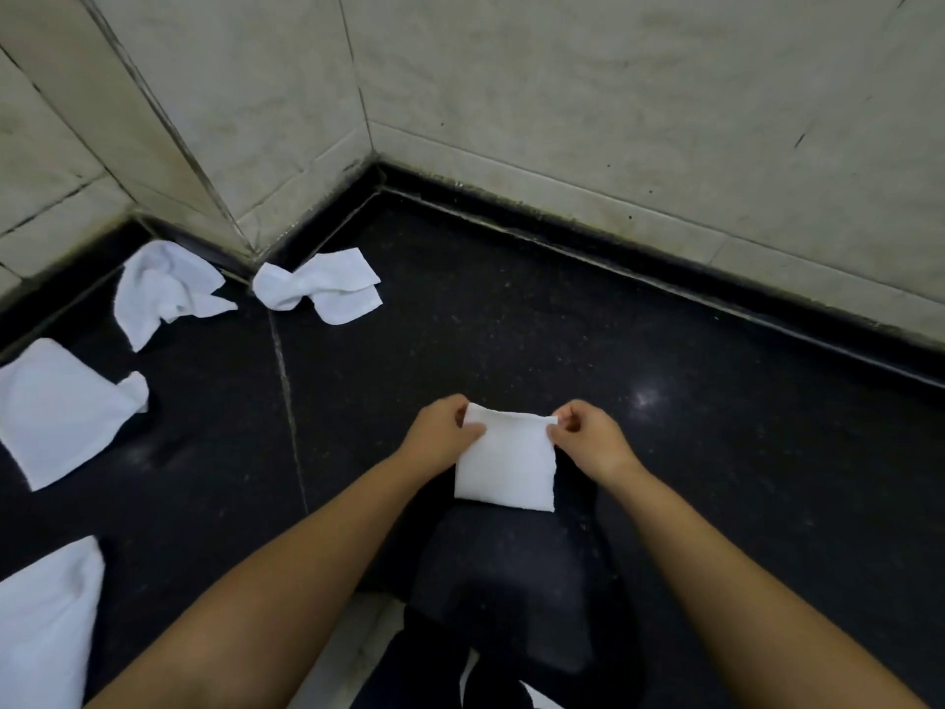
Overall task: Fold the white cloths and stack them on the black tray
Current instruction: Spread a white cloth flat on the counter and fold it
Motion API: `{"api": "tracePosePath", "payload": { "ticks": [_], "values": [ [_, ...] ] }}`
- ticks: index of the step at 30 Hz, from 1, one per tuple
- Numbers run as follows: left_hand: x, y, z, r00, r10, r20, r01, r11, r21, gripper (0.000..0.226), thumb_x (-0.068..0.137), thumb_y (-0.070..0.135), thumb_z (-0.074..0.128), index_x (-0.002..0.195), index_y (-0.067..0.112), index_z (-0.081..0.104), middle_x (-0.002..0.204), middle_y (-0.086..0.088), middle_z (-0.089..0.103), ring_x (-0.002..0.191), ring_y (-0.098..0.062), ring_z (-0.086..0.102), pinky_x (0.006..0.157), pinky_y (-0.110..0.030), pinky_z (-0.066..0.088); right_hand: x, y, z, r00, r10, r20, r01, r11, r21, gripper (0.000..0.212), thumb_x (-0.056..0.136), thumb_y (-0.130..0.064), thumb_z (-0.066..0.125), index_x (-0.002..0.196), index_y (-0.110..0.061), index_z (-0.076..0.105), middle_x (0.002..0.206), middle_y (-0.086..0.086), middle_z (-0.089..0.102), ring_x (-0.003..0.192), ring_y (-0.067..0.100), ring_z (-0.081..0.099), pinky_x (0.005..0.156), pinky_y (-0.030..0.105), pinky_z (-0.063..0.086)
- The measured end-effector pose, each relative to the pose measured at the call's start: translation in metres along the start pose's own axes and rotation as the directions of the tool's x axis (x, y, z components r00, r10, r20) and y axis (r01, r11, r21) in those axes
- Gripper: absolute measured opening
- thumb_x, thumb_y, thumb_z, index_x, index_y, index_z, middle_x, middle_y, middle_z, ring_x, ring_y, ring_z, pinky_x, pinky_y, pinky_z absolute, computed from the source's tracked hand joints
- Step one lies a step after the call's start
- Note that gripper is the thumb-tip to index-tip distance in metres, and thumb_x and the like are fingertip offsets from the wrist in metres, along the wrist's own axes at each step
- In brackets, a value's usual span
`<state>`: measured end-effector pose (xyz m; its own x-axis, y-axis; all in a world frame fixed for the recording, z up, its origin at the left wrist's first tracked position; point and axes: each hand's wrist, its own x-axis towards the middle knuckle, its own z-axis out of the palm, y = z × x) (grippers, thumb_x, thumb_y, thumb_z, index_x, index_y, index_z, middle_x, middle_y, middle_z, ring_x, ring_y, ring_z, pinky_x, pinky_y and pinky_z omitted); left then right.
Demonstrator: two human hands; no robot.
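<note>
Nearest the viewer, a white cloth (46,621) at lower left is cut off by the frame edge. At centre, a folded white cloth (503,463) hangs above a dark-clad knee (506,570); the left hand (442,432) pinches its upper left corner and the right hand (588,437) pinches its upper right corner, fingers curled on the fabric. Left, a flat cloth (56,409) lies on the black floor (716,427), partly cropped. Farther, two crumpled cloths (163,291) (322,291) lie near the tiled wall (562,94). Whether any dark surface is the tray cannot be made out.
</note>
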<state>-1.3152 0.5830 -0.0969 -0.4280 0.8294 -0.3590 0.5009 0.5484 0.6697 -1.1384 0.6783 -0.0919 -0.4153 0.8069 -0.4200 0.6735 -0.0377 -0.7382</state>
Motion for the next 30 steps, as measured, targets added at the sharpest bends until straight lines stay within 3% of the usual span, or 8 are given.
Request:
{"api": "tracePosePath", "payload": {
  "ticks": [5, 9, 13, 16, 20, 25, 27, 30],
  "values": [
    [0.01, 0.0, 0.015, 0.996, -0.031, -0.082, 0.047, 0.979, 0.2, 0.015, 0.088, 0.026, 0.056, 0.096, 0.013, 0.053, 0.094, -0.001, 0.057, 0.096, -0.023, 0.057, 0.089, -0.04, 0.044, 0.012, 0.003, 0.015, 0.998, 0.038, -0.053, -0.044, 0.991, -0.127, 0.005, 0.091, -0.016, 0.052, 0.095, -0.016, 0.054, 0.076, -0.005, 0.053, 0.073, 0.014, 0.053, 0.071, 0.031, 0.048],
    [0.001, -0.006, 0.018, 0.977, -0.058, -0.204, 0.099, 0.975, 0.197, 0.03, 0.089, 0.036, 0.057, 0.109, 0.016, 0.047, 0.109, -0.002, 0.055, 0.103, -0.021, 0.053, 0.09, -0.038, 0.039, 0.008, 0.009, 0.018, 0.99, 0.026, -0.139, -0.054, 0.978, -0.202, 0.033, 0.094, -0.03, 0.052, 0.121, -0.012, 0.052, 0.108, 0.006, 0.06, 0.095, 0.021, 0.058, 0.076, 0.033, 0.048],
    [-0.021, -0.011, 0.03, 0.963, -0.136, -0.233, 0.215, 0.908, 0.359, 0.045, 0.092, 0.049, 0.046, 0.119, 0.013, 0.044, 0.12, -0.004, 0.051, 0.112, -0.021, 0.049, 0.094, -0.037, 0.038, -0.002, 0.006, 0.025, 0.992, 0.089, -0.086, -0.117, 0.905, -0.409, 0.041, 0.094, -0.04, 0.048, 0.117, -0.006, 0.05, 0.111, 0.012, 0.06, 0.1, 0.026, 0.06, 0.074, 0.035, 0.047],
    [-0.028, -0.005, 0.042, 0.96, -0.169, -0.224, 0.259, 0.838, 0.48, 0.051, 0.093, 0.048, 0.046, 0.128, 0.012, 0.041, 0.13, -0.006, 0.045, 0.12, -0.022, 0.044, 0.098, -0.038, 0.037, -0.005, -0.005, 0.035, 0.99, 0.111, -0.085, -0.139, 0.823, -0.55, 0.036, 0.093, -0.033, 0.049, 0.118, -0.008, 0.05, 0.118, 0.009, 0.059, 0.109, 0.027, 0.057, 0.09, 0.037, 0.043],
    [-0.023, 0.012, 0.039, 0.938, -0.305, -0.166, 0.346, 0.87, 0.352, 0.039, 0.093, 0.035, 0.052, 0.126, 0.014, 0.048, 0.133, -0.008, 0.041, 0.124, -0.025, 0.039, 0.101, -0.04, 0.033, -0.008, -0.013, 0.039, 0.989, 0.144, -0.014, -0.126, 0.809, -0.575, 0.027, 0.09, -0.022, 0.047, 0.114, -0.014, 0.056, 0.116, 0.006, 0.059, 0.108, 0.025, 0.056, 0.094, 0.037, 0.045],
    [-0.036, 0.021, 0.02, 0.946, -0.319, -0.052, 0.296, 0.919, -0.259, 0.013, 0.086, 0.016, 0.057, 0.097, 0.013, 0.049, 0.105, -0.009, 0.056, 0.092, -0.02, 0.055, 0.08, -0.034, 0.045, -0.026, -0.009, 0.019, 0.996, 0.084, -0.007, -0.084, 0.996, -0.006, 0.012, 0.087, -0.017, 0.056, 0.098, -0.011, 0.055, 0.099, 0.007, 0.06, 0.083, 0.018, 0.056, 0.063, 0.027, 0.045],
    [-0.051, 0.027, 0.013, 0.946, -0.323, 0.019, 0.278, 0.783, -0.556, 0.023, 0.086, 0.01, 0.058, 0.108, 0.011, 0.051, 0.105, -0.006, 0.057, 0.093, -0.019, 0.057, 0.08, -0.033, 0.049, -0.039, -0.007, 0.006, 0.996, 0.091, 0.013, -0.091, 0.951, 0.294, 0.008, 0.087, -0.011, 0.058, 0.094, -0.011, 0.056, 0.101, 0.01, 0.065, 0.083, 0.018, 0.061, 0.065, 0.027, 0.049],
    [-0.072, 0.038, 0.01, 0.948, -0.268, 0.169, 0.303, 0.611, -0.731, 0.029, 0.089, 0.003, 0.056, 0.118, 0.007, 0.055, 0.103, -0.006, 0.063, 0.094, -0.02, 0.062, 0.082, -0.035, 0.053, -0.066, -0.002, -0.012, 0.996, 0.076, 0.049, -0.09, 0.831, 0.549, 0.021, 0.089, -0.003, 0.057, 0.11, -0.007, 0.059, 0.103, 0.011, 0.068, 0.089, 0.021, 0.065, 0.071, 0.03, 0.052]
  ]
}}
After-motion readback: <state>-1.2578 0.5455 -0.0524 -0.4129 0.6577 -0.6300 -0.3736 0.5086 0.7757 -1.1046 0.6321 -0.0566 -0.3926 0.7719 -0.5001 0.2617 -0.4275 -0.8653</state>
